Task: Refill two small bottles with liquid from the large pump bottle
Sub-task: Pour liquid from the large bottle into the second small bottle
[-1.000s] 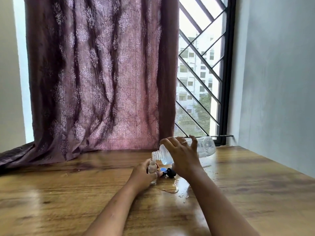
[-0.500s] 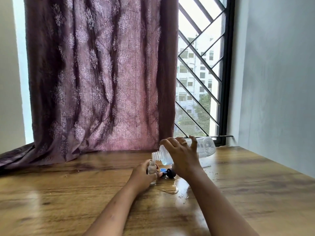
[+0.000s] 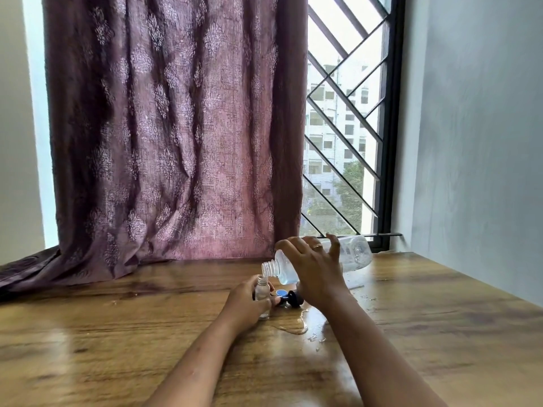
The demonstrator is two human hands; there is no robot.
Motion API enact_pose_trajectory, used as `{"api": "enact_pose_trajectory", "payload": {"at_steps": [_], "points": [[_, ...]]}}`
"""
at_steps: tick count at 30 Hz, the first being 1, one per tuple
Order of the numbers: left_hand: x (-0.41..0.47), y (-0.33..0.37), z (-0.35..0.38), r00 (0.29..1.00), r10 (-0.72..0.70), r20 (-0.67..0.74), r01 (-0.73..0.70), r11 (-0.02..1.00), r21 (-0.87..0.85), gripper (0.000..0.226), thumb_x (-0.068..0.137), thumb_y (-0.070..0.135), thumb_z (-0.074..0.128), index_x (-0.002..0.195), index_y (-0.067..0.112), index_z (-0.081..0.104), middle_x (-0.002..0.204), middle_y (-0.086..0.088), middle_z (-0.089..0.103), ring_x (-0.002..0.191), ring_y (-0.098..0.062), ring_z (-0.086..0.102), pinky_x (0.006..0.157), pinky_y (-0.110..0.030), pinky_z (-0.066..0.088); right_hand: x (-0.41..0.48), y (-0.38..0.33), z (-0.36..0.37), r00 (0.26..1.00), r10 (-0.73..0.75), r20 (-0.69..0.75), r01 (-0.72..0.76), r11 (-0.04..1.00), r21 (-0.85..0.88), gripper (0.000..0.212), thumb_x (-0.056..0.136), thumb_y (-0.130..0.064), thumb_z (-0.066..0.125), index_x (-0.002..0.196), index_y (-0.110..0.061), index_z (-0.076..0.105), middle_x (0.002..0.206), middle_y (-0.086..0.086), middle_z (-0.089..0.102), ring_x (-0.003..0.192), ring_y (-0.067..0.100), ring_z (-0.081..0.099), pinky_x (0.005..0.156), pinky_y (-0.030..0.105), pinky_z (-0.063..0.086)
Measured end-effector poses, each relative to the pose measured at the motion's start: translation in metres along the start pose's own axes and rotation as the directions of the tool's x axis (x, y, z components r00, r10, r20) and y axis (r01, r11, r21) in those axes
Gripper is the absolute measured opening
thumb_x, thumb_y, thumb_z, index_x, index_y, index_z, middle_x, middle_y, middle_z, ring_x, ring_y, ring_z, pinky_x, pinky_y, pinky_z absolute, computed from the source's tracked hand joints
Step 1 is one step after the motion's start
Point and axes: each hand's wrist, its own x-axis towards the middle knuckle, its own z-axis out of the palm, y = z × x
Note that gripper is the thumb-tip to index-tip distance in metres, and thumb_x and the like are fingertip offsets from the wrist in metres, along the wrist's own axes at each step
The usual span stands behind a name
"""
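Head view: my right hand is wrapped around the large bottle, which lies tipped nearly horizontal above the wooden table, its open threaded neck pointing left and down, right over the mouth of the small bottle. My left hand grips that small bottle, upright on the table. Pale blue liquid sits in the large bottle's lower shoulder. Just right of the small bottle lie a blue cap and a black pump head. A spill wets the table near my wrists.
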Motion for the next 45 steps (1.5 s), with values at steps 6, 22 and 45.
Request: {"api": "enact_pose_trajectory", "payload": {"at_steps": [6,22,45], "points": [[0.002,-0.002,0.001,1.000,-0.007,0.004,0.007,1.000,-0.014,0.021,0.077,0.022,0.074,0.093,0.022,0.061,0.086,0.007,0.066,0.076,-0.008,0.057,0.064,-0.017,0.042,0.001,0.000,-0.005,0.999,-0.008,0.047,0.009,1.000,-0.006,0.084,0.049,-0.004,0.072,0.118,-0.038,0.038,0.124,-0.016,0.053,0.120,0.019,0.049,0.098,0.047,0.006],[0.003,-0.003,0.001,1.000,0.013,0.004,-0.013,1.000,-0.012,0.022,0.076,0.020,0.074,0.090,0.027,0.058,0.083,0.008,0.065,0.075,-0.006,0.056,0.063,-0.014,0.041,0.000,-0.002,-0.009,0.998,-0.021,0.065,0.017,0.999,0.048,0.081,0.055,-0.006,0.068,0.123,-0.038,0.036,0.128,-0.015,0.049,0.122,0.017,0.045,0.099,0.045,0.005],[0.008,-0.011,0.002,1.000,-0.008,0.023,0.008,1.000,-0.021,0.019,0.075,0.022,0.075,0.088,0.023,0.061,0.084,0.005,0.066,0.076,-0.011,0.058,0.076,-0.027,0.047,0.001,0.000,-0.001,0.999,-0.007,-0.031,0.007,1.000,-0.006,0.089,0.036,-0.002,0.074,0.110,-0.038,0.040,0.110,-0.014,0.060,0.106,0.019,0.058,0.096,0.046,0.013]]}}
